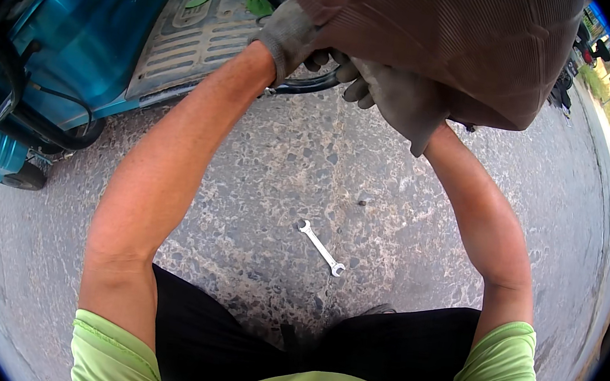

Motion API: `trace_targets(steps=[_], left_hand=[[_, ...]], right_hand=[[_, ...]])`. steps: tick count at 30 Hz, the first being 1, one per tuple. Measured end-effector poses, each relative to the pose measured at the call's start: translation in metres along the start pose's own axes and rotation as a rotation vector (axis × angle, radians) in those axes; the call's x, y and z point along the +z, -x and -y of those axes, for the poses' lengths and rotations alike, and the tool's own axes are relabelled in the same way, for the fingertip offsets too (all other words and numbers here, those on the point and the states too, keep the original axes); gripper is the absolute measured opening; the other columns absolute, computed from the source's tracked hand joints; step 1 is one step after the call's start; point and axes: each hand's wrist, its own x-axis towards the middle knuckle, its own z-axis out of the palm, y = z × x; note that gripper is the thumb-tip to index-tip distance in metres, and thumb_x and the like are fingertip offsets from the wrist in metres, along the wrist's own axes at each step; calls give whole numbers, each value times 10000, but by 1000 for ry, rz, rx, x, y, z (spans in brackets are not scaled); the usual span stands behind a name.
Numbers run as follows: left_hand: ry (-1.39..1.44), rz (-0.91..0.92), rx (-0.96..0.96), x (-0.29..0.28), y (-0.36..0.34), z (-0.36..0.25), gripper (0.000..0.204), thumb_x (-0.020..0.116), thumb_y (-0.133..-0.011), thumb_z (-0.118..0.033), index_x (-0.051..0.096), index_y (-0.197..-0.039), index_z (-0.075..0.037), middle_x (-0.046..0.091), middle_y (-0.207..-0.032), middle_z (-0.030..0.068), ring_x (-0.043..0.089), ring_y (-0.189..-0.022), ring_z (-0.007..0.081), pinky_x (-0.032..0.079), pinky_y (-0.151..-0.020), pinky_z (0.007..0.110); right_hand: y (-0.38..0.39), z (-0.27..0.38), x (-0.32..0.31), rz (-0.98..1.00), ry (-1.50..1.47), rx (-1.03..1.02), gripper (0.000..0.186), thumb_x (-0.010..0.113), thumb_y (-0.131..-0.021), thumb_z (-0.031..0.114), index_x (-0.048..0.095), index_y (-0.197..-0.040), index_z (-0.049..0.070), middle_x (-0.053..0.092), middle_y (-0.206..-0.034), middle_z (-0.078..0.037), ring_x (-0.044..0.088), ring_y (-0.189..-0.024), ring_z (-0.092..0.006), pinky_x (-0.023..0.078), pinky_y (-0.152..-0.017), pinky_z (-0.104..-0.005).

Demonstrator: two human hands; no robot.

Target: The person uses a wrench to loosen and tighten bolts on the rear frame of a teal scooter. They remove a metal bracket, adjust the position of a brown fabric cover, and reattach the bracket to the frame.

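Left hand (290, 34): grey knit work glove, coarse weave, upper centre of the frame; fingers curled closed around the edge of the brown ribbed vinyl seat (442, 41).
Right hand (398, 99): matching grey glove, just right of centre at the top; fingers bent under the seat's lower edge, gripping it.
Arms: both bare, raised from the lower edge, elbows bent outward, forearms converging toward the seat.
Seat: broad, padded, fine parallel ribs, matte brown; fills the top centre to upper right.
Black curved metal tube (309, 84): glossy, passing beneath the two gloves.
Teal scooter body (75, 29): smooth shiny plastic, upper left, with a grey ridged rubber footboard mat (187, 34).
Small silver double-ended spanner (321, 248): flat steel, lying diagonally on the ground, centre.
Speckled grey concrete ground (285, 166): rough, pebbled.
Clothing: light green sleeves, black trousers, bottom.
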Motion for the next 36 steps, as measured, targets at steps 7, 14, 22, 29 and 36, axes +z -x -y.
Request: trace_targets(steps=[7,14,22,29,36], left_hand=[[-20,-35,149,0,1,12,294,650,-1008,-322,669,-1073,-36,694,-769,69,622,-533,128,456,-395,279],[-296,86,174,-4,4,-1,184,668,-966,-213,729,-1007,-44,719,-729,41,675,-565,131,509,-430,301],[-593,150,325,-14,-22,32,214,548,-1000,-130,722,-889,-74,695,-682,71,660,-520,150,503,-426,299],[-234,86,167,0,-9,13,228,450,-1042,-150,656,-1028,-54,689,-698,111,607,-490,154,474,-422,313],[151,226,-38,-17,-14,11,238,497,-1036,-232,636,-1028,-38,683,-721,116,593,-496,158,457,-424,302]], right_hand=[[-6,-12,-3,50,-470,-149,219,605,-1030,254,702,-1054,60,708,-932,-60,689,-810,-164,561,-708,-327],[-11,-37,-3,-636,1147,-935,152,670,-972,218,718,-1091,135,688,-1028,-74,682,-899,-228,549,-755,-389],[12,-28,19,-252,71,-223,188,684,-951,208,679,-1038,42,671,-875,-47,648,-717,-168,537,-681,-320],[43,-136,98,357,226,293,354,674,-916,300,663,-1131,19,726,-959,-140,712,-838,-265,560,-787,-378],[67,-207,164,667,589,434,470,657,-898,388,675,-1240,65,719,-1174,-160,686,-1107,-347,541,-941,-444]])
